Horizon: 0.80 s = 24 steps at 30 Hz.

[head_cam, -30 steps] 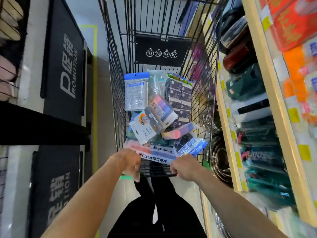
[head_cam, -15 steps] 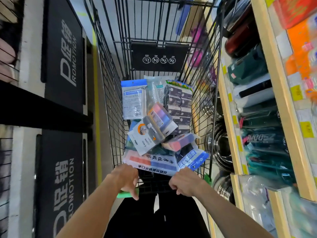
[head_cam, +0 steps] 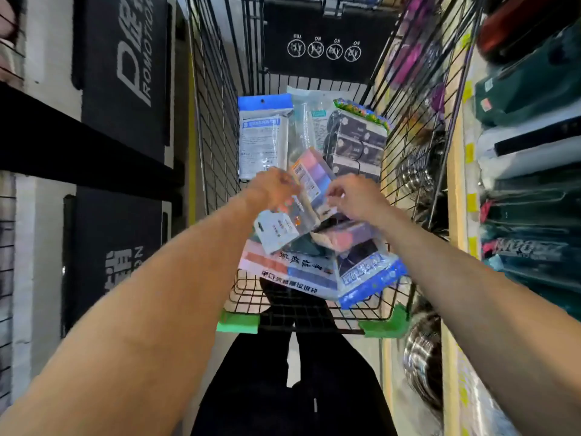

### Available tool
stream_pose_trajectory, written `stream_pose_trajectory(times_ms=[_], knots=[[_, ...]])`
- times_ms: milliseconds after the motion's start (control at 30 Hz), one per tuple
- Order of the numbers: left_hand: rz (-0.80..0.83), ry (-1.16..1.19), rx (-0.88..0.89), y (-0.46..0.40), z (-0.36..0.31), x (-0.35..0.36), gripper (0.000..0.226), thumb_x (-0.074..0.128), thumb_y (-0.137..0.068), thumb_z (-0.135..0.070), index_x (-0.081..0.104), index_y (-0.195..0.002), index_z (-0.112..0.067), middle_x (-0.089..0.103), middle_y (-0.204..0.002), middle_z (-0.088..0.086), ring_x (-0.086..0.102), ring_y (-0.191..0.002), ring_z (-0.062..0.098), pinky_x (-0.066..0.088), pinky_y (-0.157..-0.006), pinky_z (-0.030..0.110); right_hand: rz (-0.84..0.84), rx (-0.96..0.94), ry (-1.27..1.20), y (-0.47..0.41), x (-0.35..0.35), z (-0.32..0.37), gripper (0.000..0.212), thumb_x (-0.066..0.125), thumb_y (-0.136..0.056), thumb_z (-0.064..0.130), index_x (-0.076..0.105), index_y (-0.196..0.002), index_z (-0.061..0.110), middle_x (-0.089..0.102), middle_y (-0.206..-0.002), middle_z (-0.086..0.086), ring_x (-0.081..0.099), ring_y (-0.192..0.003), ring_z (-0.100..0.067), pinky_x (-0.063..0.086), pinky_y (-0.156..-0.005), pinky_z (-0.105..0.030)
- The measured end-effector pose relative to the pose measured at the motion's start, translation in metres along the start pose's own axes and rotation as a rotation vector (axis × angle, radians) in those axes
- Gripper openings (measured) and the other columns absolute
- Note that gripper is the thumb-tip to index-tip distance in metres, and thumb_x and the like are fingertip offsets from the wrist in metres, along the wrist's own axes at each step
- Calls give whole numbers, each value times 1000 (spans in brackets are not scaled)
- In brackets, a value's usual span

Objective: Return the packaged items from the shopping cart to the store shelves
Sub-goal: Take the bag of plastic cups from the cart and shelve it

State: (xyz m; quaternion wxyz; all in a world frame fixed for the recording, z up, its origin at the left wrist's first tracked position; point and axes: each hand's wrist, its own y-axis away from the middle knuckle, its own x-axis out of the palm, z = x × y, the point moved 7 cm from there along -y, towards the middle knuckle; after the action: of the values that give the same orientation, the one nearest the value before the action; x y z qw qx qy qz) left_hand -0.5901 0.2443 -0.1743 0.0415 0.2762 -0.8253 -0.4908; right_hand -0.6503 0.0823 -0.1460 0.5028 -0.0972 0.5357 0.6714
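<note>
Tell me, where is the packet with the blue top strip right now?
In the head view, the packet with the blue top strip leans against the shopping cart's left wall at the far end, beside the black-labelled multipack and just beyond the left hand.

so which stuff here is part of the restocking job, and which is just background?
Job:
- shopping cart
- pink-and-purple packet, both hands at it
- blue-topped packet
- dark multipack
- left hand, right hand
- shelves on the right

Background:
- black promotion signs
- steel bowls
- cart's warning placard
</note>
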Motion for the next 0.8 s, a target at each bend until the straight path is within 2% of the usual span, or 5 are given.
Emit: stream_pose_trajectory(times_ms=[100,200,367,667,800], knots=[[-132,176,26,-45,-14,-18,19,72,-85,-24,59,-73,-18,65,-78,14,56,-61,24,45,-51,23,-161,73,-262,-58,-20,-9,10,65,-90,15,73,-84,16,70,-81,-2,65,-80,-20,54,-82,-32],[-233,331,71,-86,-35,-30,29,53,-100,-15,49,-72,-20,53,-72,0,53,-59,9,41,-51,20,-176,73,-430,-106,-31,-7,17,56,-94,5,69,-101,12,62,-88,2,56,-83,-11,44,-77,-11],[-272,527,41,-145,-53,-21,12,56,-78,-13,49,-69,-14,52,-51,-3,48,-31,3,39,-36,14,-212,116,-504,-177,-7,-40,33,46,-86,10,72,-105,5,72,-107,-17,66,-100,-34,53,-91,-52],[-442,698,114,-187,-50,1,36,44,-75,-18,33,-109,-15,48,-85,8,48,-66,20,39,-51,27,-389,155,-267,-180,-21,-18,37,46,-83,-6,56,-118,0,55,-131,-18,57,-116,-36,48,-94,-41],[-479,532,115,-205,-44,-10,69,57,-71,-13,32,-133,-29,61,-120,11,64,-106,32,54,-89,47,-399,163,-99,-179,-30,-16,35,52,-88,-2,53,-123,-2,50,-138,-20,58,-116,-37,47,-95,-40]])
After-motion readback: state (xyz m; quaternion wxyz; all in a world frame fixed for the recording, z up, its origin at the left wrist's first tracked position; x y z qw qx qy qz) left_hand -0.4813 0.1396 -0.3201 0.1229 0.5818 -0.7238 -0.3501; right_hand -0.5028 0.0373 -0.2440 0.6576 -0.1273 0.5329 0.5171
